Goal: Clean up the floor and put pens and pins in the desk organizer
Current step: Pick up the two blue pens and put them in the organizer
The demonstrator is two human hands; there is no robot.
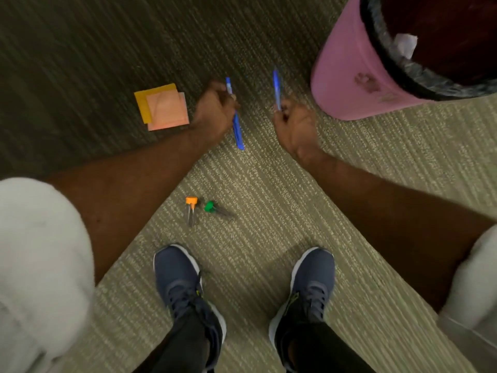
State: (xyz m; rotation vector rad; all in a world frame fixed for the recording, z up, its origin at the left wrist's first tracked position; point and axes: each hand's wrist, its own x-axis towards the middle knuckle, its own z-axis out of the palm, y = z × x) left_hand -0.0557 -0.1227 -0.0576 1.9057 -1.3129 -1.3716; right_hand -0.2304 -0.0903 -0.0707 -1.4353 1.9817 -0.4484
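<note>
Both hands are low over the carpet. My left hand [213, 110] grips a blue pen [237, 127] near its middle, the pen sticking out above and below the fist. My right hand [293, 125] pinches a second blue pen [277, 88] by its lower end, so the pen points up and away from me. An orange push pin [191, 204] and a green push pin [211, 207] lie side by side on the light carpet, between my hands and my shoes. The desk organizer is out of sight.
A pink waste bin [349, 74] with a black liner stands at the upper right, a crumpled paper inside. Orange and pink sticky notes [164, 107] lie on the dark carpet left of my left hand. My two blue shoes [177, 275] stand at the bottom.
</note>
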